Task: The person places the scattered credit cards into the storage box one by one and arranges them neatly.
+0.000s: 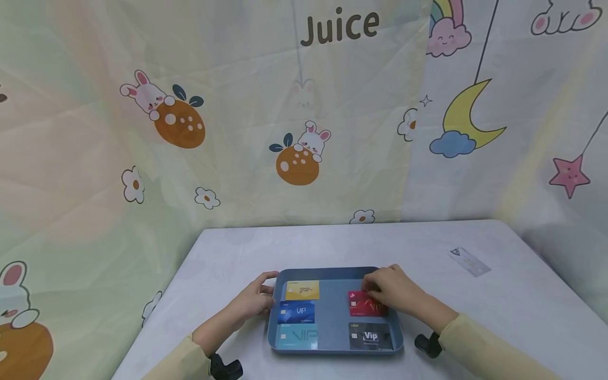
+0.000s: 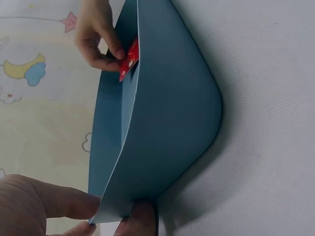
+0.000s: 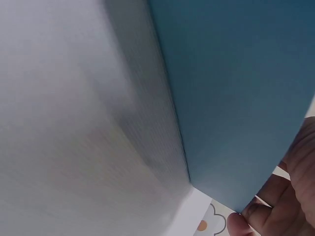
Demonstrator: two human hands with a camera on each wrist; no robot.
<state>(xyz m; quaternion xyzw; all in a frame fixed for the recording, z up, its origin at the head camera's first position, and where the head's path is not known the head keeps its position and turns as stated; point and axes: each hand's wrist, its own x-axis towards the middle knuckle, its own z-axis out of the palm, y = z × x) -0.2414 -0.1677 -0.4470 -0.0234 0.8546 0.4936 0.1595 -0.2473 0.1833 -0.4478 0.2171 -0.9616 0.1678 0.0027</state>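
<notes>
A blue-grey tray (image 1: 334, 316) lies on the table, with several cards inside. My left hand (image 1: 253, 298) holds the tray's left side; in the left wrist view its thumb (image 2: 74, 200) and a fingertip pinch the rim corner. My right hand (image 1: 396, 287) reaches over the right rim and pinches a red VIP card (image 1: 359, 304), which looks tilted up from the tray floor in the left wrist view. Below it lies a black Vip card (image 1: 370, 336). At the tray's left lie a yellow card (image 1: 302, 290), a blue VIP card (image 1: 296, 312) and a teal VIP card (image 1: 297, 336).
Behind the tray to the right, a transparent card (image 1: 469, 262) lies flat on the white table (image 1: 266, 248). Printed cloth (image 1: 256, 105) hangs around the table's back and sides. Each wrist wears a black device (image 1: 227, 368).
</notes>
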